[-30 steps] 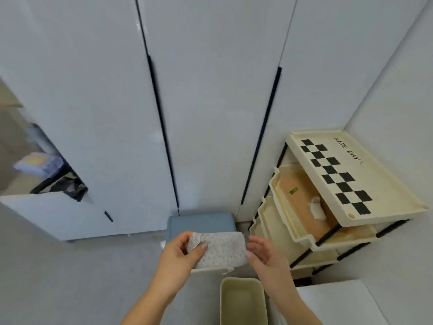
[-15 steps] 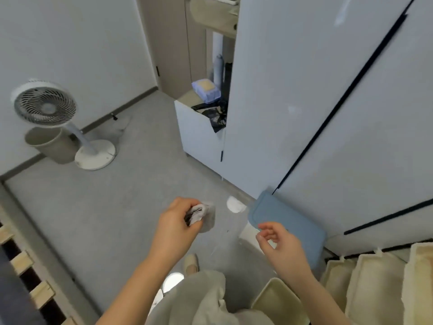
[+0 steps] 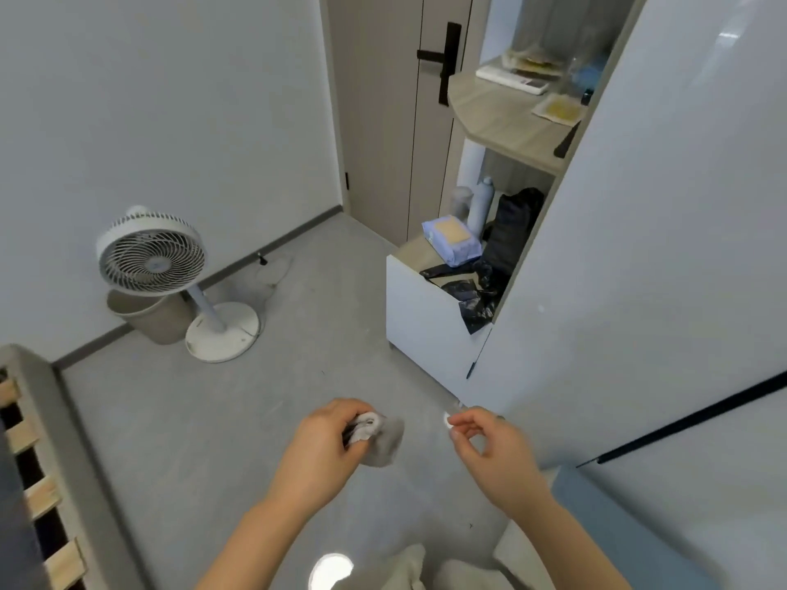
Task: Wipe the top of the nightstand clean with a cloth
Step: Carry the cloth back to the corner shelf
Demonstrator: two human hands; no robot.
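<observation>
My left hand is closed around a crumpled grey-white cloth, held in the air over the grey floor at lower centre. To its right, my right hand is held up with loosely curled fingers and nothing in it. A low white cabinet stands beyond the hands by the wardrobe, its wooden top carrying a blue packet and black bags. Which piece of furniture is the nightstand I cannot tell.
A white standing fan and a beige bin stand at the left wall. A slatted bed frame runs along the lower left edge. White wardrobe doors fill the right, with a closed door behind.
The view has swung left from the wardrobe and shelf rack toward the room. The cloth went from spread between both hands to bunched in my left hand; my right hand let go.
</observation>
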